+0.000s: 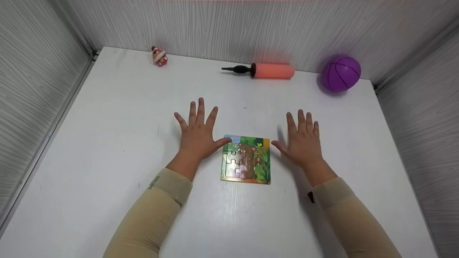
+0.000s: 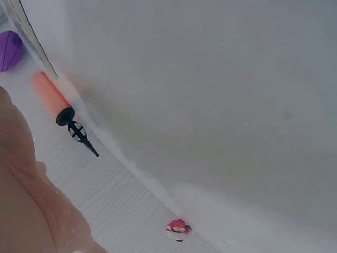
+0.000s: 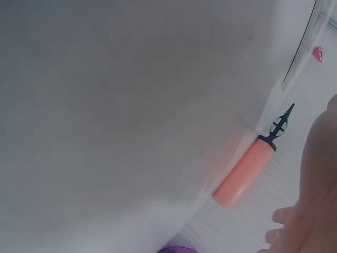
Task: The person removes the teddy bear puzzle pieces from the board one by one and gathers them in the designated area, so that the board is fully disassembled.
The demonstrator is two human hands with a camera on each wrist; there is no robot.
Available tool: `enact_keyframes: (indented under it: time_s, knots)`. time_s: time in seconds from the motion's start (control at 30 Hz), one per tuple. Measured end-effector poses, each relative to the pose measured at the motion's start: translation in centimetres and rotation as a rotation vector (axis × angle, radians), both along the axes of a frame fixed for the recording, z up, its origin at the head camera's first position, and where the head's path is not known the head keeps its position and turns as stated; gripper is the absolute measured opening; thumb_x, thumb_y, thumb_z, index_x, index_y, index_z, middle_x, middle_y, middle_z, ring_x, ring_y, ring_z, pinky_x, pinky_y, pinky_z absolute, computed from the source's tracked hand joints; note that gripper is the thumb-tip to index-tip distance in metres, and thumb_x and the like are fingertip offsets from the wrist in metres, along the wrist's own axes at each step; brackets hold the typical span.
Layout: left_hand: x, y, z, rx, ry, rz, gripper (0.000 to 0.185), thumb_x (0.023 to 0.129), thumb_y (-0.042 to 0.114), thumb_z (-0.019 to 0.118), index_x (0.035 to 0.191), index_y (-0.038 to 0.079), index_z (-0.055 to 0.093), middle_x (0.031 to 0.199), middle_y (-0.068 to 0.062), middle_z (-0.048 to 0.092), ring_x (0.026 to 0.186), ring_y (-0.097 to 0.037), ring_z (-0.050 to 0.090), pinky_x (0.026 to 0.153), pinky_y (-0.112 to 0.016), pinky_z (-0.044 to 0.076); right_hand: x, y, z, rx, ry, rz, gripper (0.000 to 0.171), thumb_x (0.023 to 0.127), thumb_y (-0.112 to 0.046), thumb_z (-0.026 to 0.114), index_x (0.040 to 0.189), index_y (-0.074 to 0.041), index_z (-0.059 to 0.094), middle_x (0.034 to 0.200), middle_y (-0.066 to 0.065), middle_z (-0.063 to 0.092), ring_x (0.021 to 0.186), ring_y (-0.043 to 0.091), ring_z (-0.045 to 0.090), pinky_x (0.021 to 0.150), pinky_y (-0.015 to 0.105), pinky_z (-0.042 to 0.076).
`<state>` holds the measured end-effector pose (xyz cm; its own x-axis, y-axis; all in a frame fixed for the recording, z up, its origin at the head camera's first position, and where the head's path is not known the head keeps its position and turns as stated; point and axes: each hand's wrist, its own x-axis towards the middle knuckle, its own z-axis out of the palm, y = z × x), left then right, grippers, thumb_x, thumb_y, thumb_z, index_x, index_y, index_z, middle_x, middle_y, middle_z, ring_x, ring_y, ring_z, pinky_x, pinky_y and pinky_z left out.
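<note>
Green and brown, the puzzle [image 1: 247,161] lies on the table [image 1: 107,143] between our left hand [image 1: 196,138] and right hand [image 1: 304,144], fingers spread wide on both, and we judge it light, stiff and slick, best held by opposite edges.

Smooth white tabletop [image 1: 251,95] is leaving room between the flat, square, multicoloured bear puzzle [image 1: 250,159] and the cylindrical orange-and-black pump [image 1: 272,71]; the pump and round purple ball [image 1: 341,74] are obstructing 2 spots beside the grey wood-grain wall [image 1: 200,28].
</note>
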<state>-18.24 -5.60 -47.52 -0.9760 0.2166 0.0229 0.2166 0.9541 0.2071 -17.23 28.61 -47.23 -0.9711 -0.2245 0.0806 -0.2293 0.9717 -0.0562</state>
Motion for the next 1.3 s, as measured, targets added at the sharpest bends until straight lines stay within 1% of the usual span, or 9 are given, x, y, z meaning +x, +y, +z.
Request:
enact_keyframes:
  time_s: [0.17, 0.33, 0.43, 0.53, 0.6, 0.67, 0.97, 1.13, 1.3]
  knots:
    - [-0.1, -0.1, 0.4, 0.024, 0.03, -0.001, 0.11, 0.091, 0.084, 0.055, 0.172, 0.021, 0.015, 0.176, -0.018, -0.012, 0.161, -0.042, -0.01, 0.116, -0.08, -0.004, -0.4, -0.1, 0.8, -0.036, 0.059, -0.01, 0.103, 0.099, -0.07, 0.053, 0.167, 0.0, 0.019, 0.17, 0.03, 0.018, 0.158, 0.051, 0.012, 0.124, 0.065, 0.014]
    - [0.2, 0.5, 0.6, 0.128, -0.012, -0.017, 0.105, 0.094, 0.07, 0.067, 0.171, 0.017, 0.019, 0.177, -0.02, -0.004, 0.161, -0.043, 0.0, 0.12, -0.076, 0.008, 0.3, -0.8, 2.0, -0.169, 0.056, -0.016, 0.091, 0.104, -0.052, 0.062, 0.163, 0.007, 0.026, 0.163, 0.032, 0.031, 0.151, 0.05, 0.028, 0.121, 0.063, 0.027]
    - [0.7, 1.1, 0.6, 0.179, -0.101, -0.036, 0.098, 0.096, 0.061, 0.072, 0.169, 0.013, 0.027, 0.176, -0.02, 0.009, 0.16, -0.043, 0.011, 0.121, -0.072, 0.016, 0.6, -1.8, 2.4, -0.299, -0.026, -0.008, 0.079, 0.107, -0.038, 0.064, 0.162, 0.007, 0.03, 0.155, 0.031, 0.042, 0.145, 0.048, 0.039, 0.117, 0.06, 0.034]
    - [1.3, 2.1, 0.8, 0.194, -0.201, -0.07, 0.09, 0.096, 0.057, 0.073, 0.164, 0.01, 0.038, 0.172, -0.019, 0.026, 0.157, -0.042, 0.025, 0.121, -0.068, 0.022, 0.8, -2.7, 2.4, -0.412, -0.166, -0.022, 0.07, 0.108, -0.027, 0.063, 0.162, 0.007, 0.032, 0.148, 0.029, 0.051, 0.136, 0.045, 0.05, 0.112, 0.058, 0.041]
    - [1.6, 2.8, 0.8, 0.195, -0.238, -0.094, 0.087, 0.095, 0.057, 0.074, 0.161, 0.008, 0.044, 0.168, -0.019, 0.035, 0.153, -0.041, 0.033, 0.12, -0.067, 0.024, 1.0, -3.1, 2.2, -0.461, -0.249, -0.045, 0.069, 0.108, -0.023, 0.064, 0.162, 0.006, 0.033, 0.145, 0.027, 0.054, 0.132, 0.042, 0.054, 0.109, 0.056, 0.045]
    - [1.8, 3.5, 0.9, 0.189, -0.243, -0.114, 0.086, 0.094, 0.058, 0.075, 0.158, 0.007, 0.048, 0.165, -0.017, 0.04, 0.15, -0.04, 0.037, 0.119, -0.067, 0.026, 1.1, -3.5, 2.0, -0.496, -0.303, -0.071, 0.069, 0.106, -0.021, 0.067, 0.161, 0.005, 0.035, 0.144, 0.025, 0.055, 0.128, 0.041, 0.057, 0.105, 0.055, 0.048]
    - [2.5, 5.1, 0.8, 0.164, -0.241, -0.157, 0.095, 0.086, 0.059, 0.083, 0.159, 0.01, 0.048, 0.166, -0.009, 0.04, 0.15, -0.035, 0.037, 0.119, -0.063, 0.03, 1.5, -5.5, 1.0, -0.536, -0.429, -0.123, 0.07, 0.099, -0.018, 0.076, 0.157, 0.003, 0.044, 0.139, 0.022, 0.058, 0.124, 0.035, 0.059, 0.1, 0.05, 0.053]
    - [2.7, 5.6, 0.7, 0.187, -0.238, -0.183, 0.091, 0.084, 0.05, 0.086, 0.158, 0.012, 0.05, 0.162, -0.011, 0.043, 0.147, -0.035, 0.039, 0.117, -0.061, 0.035, 1.6, -6.1, 0.8, -0.505, -0.444, -0.136, 0.06, 0.097, -0.015, 0.077, 0.149, 0.004, 0.053, 0.137, 0.021, 0.057, 0.121, 0.034, 0.059, 0.101, 0.049, 0.053]
    - [2.8, 5.9, 0.5, 0.177, -0.261, -0.159, 0.093, 0.082, 0.05, 0.089, 0.157, 0.012, 0.051, 0.158, -0.012, 0.046, 0.144, -0.034, 0.04, 0.114, -0.056, 0.039, 1.3, -6.3, 0.6, -0.478, -0.447, -0.142, 0.058, 0.095, -0.015, 0.079, 0.145, 0.005, 0.057, 0.133, 0.021, 0.056, 0.119, 0.032, 0.058, 0.103, 0.048, 0.052]
